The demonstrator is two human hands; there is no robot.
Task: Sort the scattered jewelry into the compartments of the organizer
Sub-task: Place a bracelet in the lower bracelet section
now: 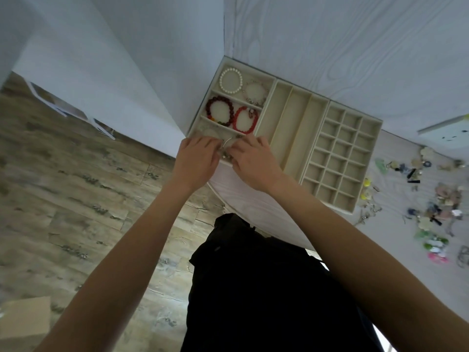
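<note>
Wood-look flooring (pixel 76 199) runs along the left, and a white table (pixel 330 47) with a faint grain pattern fills the upper right, its near edge curving past the person's dark clothing (pixel 253 288). Along that near edge sits the beige organizer (pixel 291 128), three trays side by side: wide compartments by the table's left edge, long slots in the middle, a grid of small squares on the right. In the wide tray lie a white pearl bracelet (pixel 231 80), a dark red bead bracelet (pixel 219 111) and a bright red bracelet (pixel 245 121). Toward the table's right edge, well apart from the trays, the scattered jewelry (pixel 431 212) lies in a loose heap. Both hands meet over the nearest wide compartment: the left hand (pixel 196 158) and right hand (pixel 250 162) have fingers curled, pinching a thin silvery bracelet (pixel 228 143) between them. Whether it touches the tray I cannot tell.
</note>
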